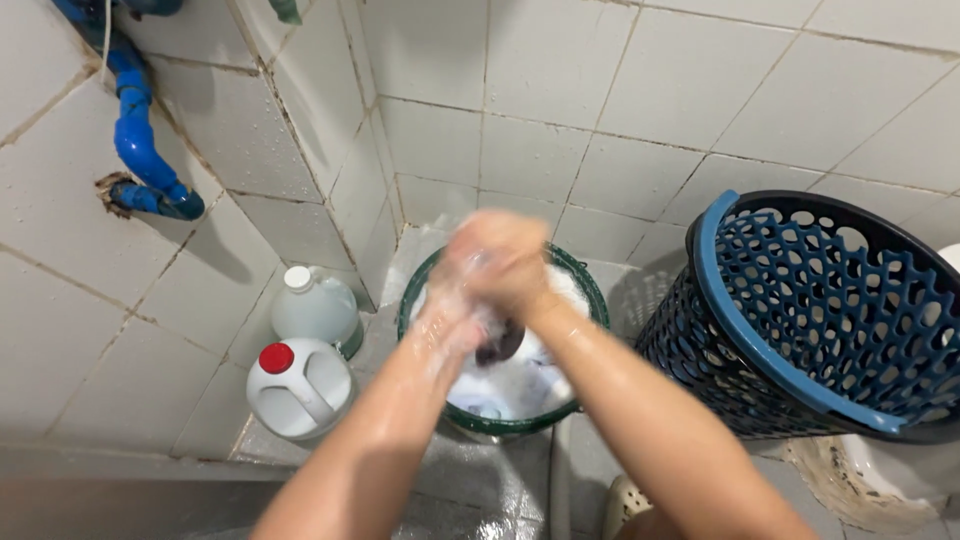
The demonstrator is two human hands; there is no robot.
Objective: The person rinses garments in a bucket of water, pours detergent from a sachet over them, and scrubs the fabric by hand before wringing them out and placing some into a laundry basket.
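White-tiled walls meet in a wet corner, with a blue pipe [135,130] at upper left. At right stands a blue-rimmed laundry basket [790,330]. Centre, a green-rimmed bucket [590,290] holds suds. Two plastic jugs [300,390] sit left. Above the bucket, left hand [470,300] and right hand [510,265] press together, blurred, around dark soapy cloth [500,343]; finger positions unclear. Scrubbing over the bucket likely contains drips.
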